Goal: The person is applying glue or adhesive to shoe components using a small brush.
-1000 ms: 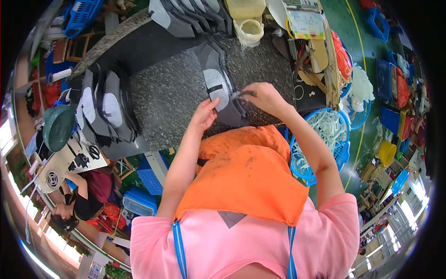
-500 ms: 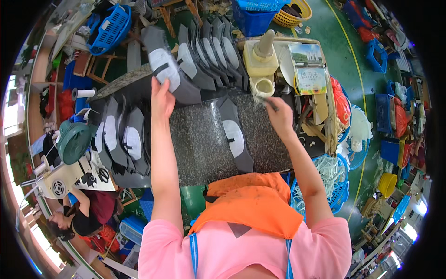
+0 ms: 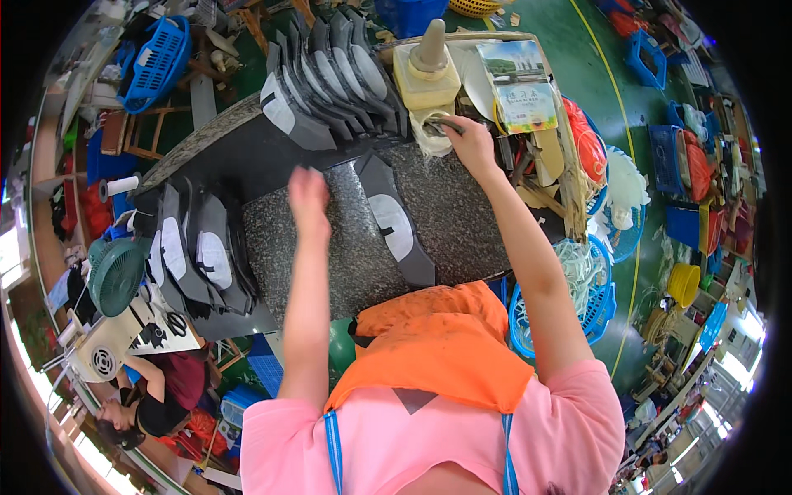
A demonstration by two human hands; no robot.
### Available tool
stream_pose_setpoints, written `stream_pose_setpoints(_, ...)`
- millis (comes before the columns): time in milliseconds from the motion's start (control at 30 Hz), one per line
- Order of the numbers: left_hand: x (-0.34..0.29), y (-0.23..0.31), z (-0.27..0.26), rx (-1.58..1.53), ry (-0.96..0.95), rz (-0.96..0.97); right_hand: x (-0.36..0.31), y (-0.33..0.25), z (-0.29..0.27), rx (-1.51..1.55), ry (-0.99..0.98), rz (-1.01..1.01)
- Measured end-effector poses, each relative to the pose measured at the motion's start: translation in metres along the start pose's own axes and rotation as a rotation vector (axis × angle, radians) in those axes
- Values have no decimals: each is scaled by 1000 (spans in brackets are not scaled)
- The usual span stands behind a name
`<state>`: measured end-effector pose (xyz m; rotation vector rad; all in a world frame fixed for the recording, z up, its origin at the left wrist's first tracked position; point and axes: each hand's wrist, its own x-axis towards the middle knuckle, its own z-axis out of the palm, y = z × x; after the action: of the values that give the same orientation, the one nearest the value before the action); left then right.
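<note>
Your right hand (image 3: 473,147) grips a slim dark tool (image 3: 446,125) between thumb and fingers, its end at the mouth of the whitish pot (image 3: 431,147). Your left hand (image 3: 308,198) is blurred above the speckled stone slab (image 3: 285,247); you cannot tell whether its fingers are spread or curled. Between your hands, nearer your body, a dark grey cut panel (image 3: 392,224) lies flat with its pale patch and black tab. Similar panels (image 3: 285,111) overlap beyond your left hand. Just beyond your right hand, a landscape-covered booklet (image 3: 520,87) carries printed characters; beside it stands a yellowish container (image 3: 425,85).
</note>
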<state>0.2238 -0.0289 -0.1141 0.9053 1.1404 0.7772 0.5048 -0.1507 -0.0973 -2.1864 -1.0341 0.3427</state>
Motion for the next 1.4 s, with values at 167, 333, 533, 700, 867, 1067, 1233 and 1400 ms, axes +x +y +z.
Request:
stream_pose_setpoints(167,-118,-75,19,246,-163,-331,-20,-22,-20,-50,129,-127)
stream_pose_setpoints(333,-113,-88,16,231,-169,-436,-72,-33,-15,512,-599,568)
stream_pose_setpoints(533,-109,-87,19,365,-137,-436,-81,-37,50,307,-65,-15)
stream_pose_setpoints(700,-109,-85,15,317,-111,-480,-167,-11,-3,135,-515,-12)
stream_pose_setpoints(867,-108,-85,23,281,-101,-458,-169,-11,-3,395,-224,-101)
stream_pose_setpoints(1067,-108,-82,17,251,-124,-465,-172,-7,-15,281,-583,-296)
stream_pose_setpoints(1233,-108,-92,0,49,-247,-542,-130,-28,10,137,-712,-334)
stream_pose_setpoints(1400,-108,-84,23,131,-214,-569,-66,-32,61,41,-274,-344)
